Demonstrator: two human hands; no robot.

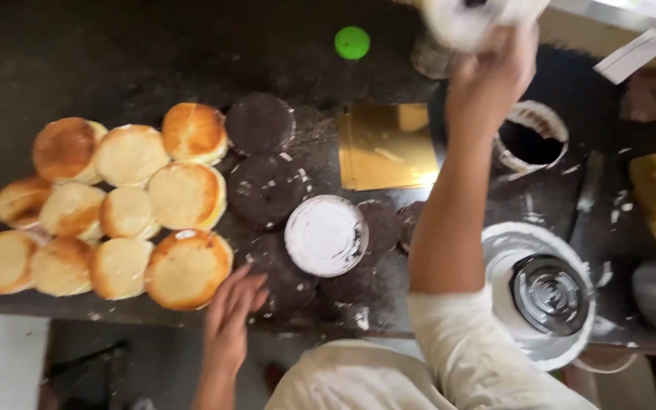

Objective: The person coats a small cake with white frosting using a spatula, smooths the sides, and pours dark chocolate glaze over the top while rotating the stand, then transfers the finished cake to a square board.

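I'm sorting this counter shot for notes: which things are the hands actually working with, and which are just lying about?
In hand or nearest:
- right hand raised, holding a blurred white object
- left hand open, beside a golden sponge round and dark chocolate rounds

Lying about:
- green ball
- gold cake boards
- cream-covered turntable
- white-topped round

A bakery or cake-making kitchen. Dark, cream-smeared table (153, 53) crowded with round golden sponge layers (108, 209) and chocolate layers (263, 163). Gold cake boards (385, 144), one cream-coated cake (326, 234) and a turntable (548, 292) alongside.
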